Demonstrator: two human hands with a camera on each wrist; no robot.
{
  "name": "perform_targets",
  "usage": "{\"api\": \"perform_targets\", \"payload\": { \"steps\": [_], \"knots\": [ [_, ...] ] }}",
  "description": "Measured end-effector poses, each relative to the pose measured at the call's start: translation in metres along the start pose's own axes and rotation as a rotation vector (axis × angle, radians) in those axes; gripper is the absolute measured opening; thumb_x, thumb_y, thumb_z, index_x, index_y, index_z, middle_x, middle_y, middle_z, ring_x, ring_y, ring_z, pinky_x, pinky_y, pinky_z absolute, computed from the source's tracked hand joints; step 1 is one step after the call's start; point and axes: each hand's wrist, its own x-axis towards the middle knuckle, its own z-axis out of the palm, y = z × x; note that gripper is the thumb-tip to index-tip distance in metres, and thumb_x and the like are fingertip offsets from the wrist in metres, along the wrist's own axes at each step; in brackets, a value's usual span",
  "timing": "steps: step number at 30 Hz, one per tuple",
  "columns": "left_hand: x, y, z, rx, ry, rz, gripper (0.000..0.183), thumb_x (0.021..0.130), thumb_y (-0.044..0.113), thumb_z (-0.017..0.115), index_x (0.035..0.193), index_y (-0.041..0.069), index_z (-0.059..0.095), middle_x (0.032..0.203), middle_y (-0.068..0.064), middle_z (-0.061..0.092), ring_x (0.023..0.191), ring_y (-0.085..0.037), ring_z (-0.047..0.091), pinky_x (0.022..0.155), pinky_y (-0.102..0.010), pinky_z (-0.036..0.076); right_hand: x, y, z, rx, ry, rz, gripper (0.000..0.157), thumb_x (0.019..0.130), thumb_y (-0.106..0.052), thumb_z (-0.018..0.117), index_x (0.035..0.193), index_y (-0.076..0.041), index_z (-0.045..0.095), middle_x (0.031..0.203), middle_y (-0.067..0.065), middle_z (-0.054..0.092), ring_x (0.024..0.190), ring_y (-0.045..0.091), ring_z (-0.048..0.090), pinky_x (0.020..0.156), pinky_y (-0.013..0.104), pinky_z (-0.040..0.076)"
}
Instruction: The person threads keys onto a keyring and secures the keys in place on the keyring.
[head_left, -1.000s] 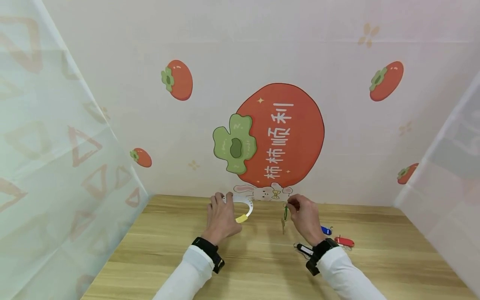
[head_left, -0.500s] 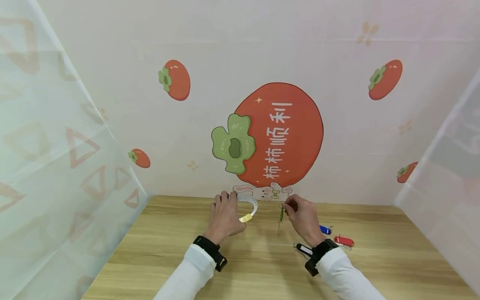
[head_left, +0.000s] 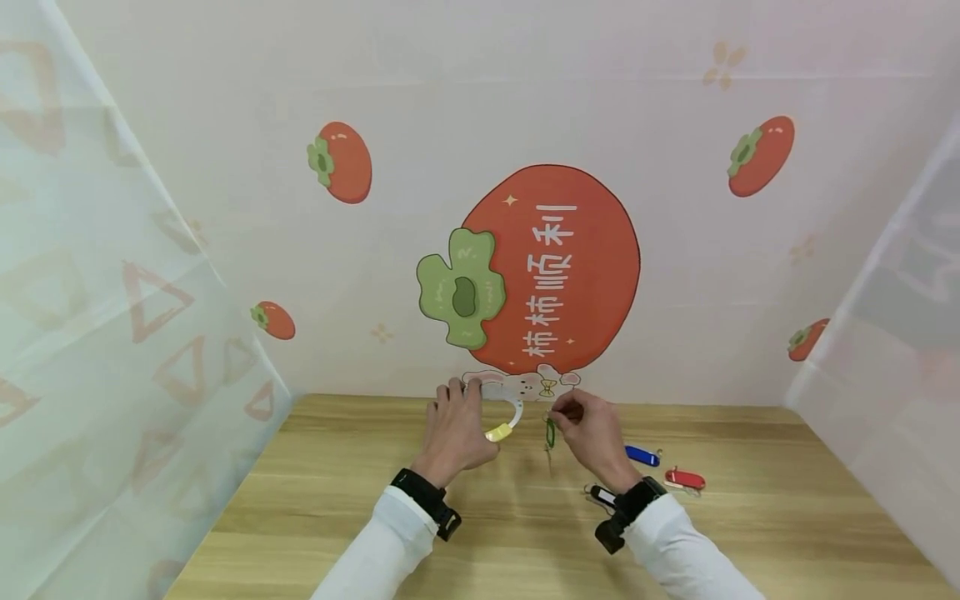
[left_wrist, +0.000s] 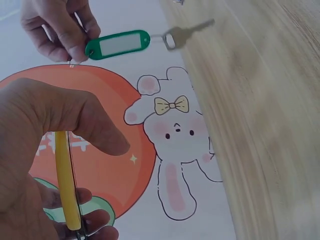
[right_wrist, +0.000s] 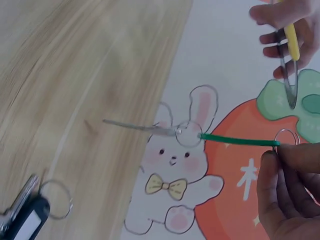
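Above the table (head_left: 337, 500), the left hand (head_left: 456, 429) gripped the hoop (head_left: 499, 432) by one side, leaving the other clear, while nearby the right hand (head_left: 592, 429) pinched the green tag (left_wrist: 120, 44) by its upper end, apparently so its key (left_wrist: 182, 37) hung free.

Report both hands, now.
Left hand: closed, holding the white ring with a yellow section.
Right hand: closed, pinching the green key tag at one end, key on the other.
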Motion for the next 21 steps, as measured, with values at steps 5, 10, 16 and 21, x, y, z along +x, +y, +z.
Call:
{"api": "perform_targets", "payload": {
  "steps": [5,10,16,21],
  "knots": [
    [-0.001,0.003,-0.001,-0.025,-0.006,0.004,0.088,0.063,0.024,0.084,0.141,0.002,0.050,0.129,-0.024,0.049,0.114,-0.042,0.046,0.086,-0.055,0.044,0.001,-0.010,0.001,0.036,-0.046,0.036,0.009,0.087,-0.003,0.078,0.087,-0.009,0.072,0.081,-0.001,0.066,0.071,0.011,0.063,0.065,0.026,0.054],
    [-0.001,0.005,-0.004,-0.023,-0.003,0.005,0.086,0.064,0.025,0.084,0.140,0.004,0.050,0.128,-0.022,0.048,0.113,-0.040,0.046,0.086,-0.054,0.043,0.001,-0.017,0.001,0.093,-0.093,0.035,0.008,0.088,-0.004,0.077,0.087,-0.010,0.073,0.080,-0.002,0.065,0.071,0.011,0.062,0.065,0.027,0.053],
    [-0.001,0.008,-0.007,-0.004,0.013,0.016,0.083,0.064,0.025,0.083,0.137,0.004,0.051,0.125,-0.021,0.049,0.111,-0.040,0.047,0.086,-0.052,0.043,0.003,-0.022,0.001,0.120,-0.094,0.038,0.007,0.088,-0.003,0.077,0.087,-0.008,0.074,0.079,-0.001,0.066,0.069,0.011,0.063,0.064,0.026,0.054],
    [-0.001,0.009,-0.006,0.033,0.018,0.031,0.083,0.064,0.027,0.085,0.136,0.004,0.052,0.125,-0.022,0.051,0.109,-0.040,0.048,0.084,-0.053,0.045,0.003,-0.024,0.001,0.100,-0.086,0.051,0.007,0.088,-0.002,0.077,0.086,-0.008,0.074,0.079,-0.001,0.066,0.069,0.011,0.063,0.064,0.025,0.054]
  ]
}}
